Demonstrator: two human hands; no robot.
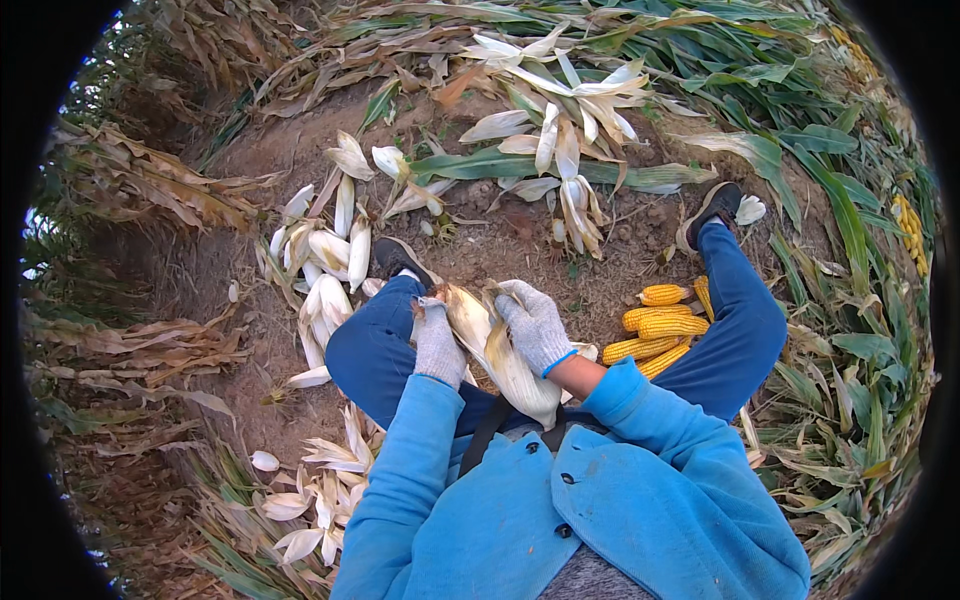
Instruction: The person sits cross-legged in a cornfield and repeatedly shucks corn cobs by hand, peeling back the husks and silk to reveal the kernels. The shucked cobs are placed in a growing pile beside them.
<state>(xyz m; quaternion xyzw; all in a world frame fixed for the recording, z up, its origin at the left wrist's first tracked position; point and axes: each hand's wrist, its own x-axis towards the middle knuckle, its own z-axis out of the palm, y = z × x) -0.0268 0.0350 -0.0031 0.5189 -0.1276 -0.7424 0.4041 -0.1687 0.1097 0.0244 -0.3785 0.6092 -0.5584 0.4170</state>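
An ear of corn in its dry pale husk [517, 379] lies slantwise between my hands, its silk end away from me and its base near my lap. My left hand [436, 337], in a light knitted glove, grips the tip side by the brown silk. On the other side, my gloved right hand [534, 322] pinches a strip of husk that stands partly away from the ear. The kernels of this ear are hidden. Several bare yellow corn cobs [671, 325] lie in a small pile by my right leg.
Loose dry husks [328, 255] are heaped beside my left shoe [401, 262]; more husks [322, 502] lie at lower left. Cut green and dry stalks [757, 82] cover the far and right ground. Further yellow cobs [909, 232] show at the right rim. Standing dry corn plants [135, 176] border the left.
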